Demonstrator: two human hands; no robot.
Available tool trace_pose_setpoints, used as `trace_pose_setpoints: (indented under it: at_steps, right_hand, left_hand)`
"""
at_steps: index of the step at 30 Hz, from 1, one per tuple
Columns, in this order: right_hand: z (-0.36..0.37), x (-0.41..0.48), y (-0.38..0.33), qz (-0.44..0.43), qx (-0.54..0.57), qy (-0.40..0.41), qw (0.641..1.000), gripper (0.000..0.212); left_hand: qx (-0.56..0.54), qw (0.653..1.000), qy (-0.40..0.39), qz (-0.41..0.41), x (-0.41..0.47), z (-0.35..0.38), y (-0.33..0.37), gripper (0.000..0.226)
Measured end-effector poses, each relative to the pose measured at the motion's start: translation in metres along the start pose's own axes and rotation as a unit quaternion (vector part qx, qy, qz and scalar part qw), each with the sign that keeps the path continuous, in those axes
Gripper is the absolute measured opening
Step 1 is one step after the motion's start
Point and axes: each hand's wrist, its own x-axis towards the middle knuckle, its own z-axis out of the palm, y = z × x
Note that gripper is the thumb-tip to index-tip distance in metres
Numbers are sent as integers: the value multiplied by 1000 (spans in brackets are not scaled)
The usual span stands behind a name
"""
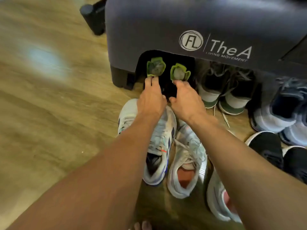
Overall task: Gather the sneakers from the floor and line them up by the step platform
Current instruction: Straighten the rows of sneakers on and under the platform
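Note:
A dark grey step platform (pixel 166 30) with a white "FL" logo fills the top of the head view. Against its front left corner stand two black sneakers with green-lined collars, the left one (pixel 156 66) and the right one (pixel 180 72), toes pointing under the platform. My left hand (pixel 152 100) pinches the heel of the left black sneaker. My right hand (pixel 186 100) pinches the heel of the right one. Below my arms lie a white sneaker with navy stripes (pixel 159 143) and a pale sneaker with a pink insole (pixel 187 161).
Right of the black pair, a dark pair with white-and-green soles (pixel 224 97) stands at the platform. Further right are blue-grey sneakers (pixel 279 113) and black slip-ons (pixel 267 146). Another pale sneaker (pixel 217 198) lies lower right. A black cylindrical object (pixel 93 15) sits top left on wood floor (pixel 49 113).

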Motion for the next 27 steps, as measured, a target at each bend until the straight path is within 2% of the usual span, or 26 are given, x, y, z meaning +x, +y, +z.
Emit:
trace_pose_setpoints:
  at_steps: [4,6,8,12,16,20,22,25,27]
  right_hand:
    - [20,52,10,31,-46,0,998,52]
    - [28,66,16,41,-43,-18,998,48]
    - [35,71,24,39,-31,-3,999,39]
    - [41,71,19,30,3,38,999,28]
    - [44,65,9,26,20,46,998,29]
    - [49,69,2,11,-11,65,998,18]
    - [52,71,0,11,-9,53,998,21]
    - [52,66,5,21,26,-12,999,27]
    - [45,61,11,-5,17,-31,999,34]
  left_hand:
    - [99,994,25,31,54,6,-15,45]
    - [137,990,23,36,76,6,-15,38]
    - [167,985,2,44,89,12,-15,39]
    - [140,989,-47,23,88,22,-28,46]
    - [138,989,-23,37,82,25,-47,40]
    - [131,990,-9,42,87,27,-46,34]
    - [142,989,-10,33,91,25,-43,32]
    - [168,985,-42,9,91,20,-41,37]
    - [194,980,-37,5,86,15,-37,39]
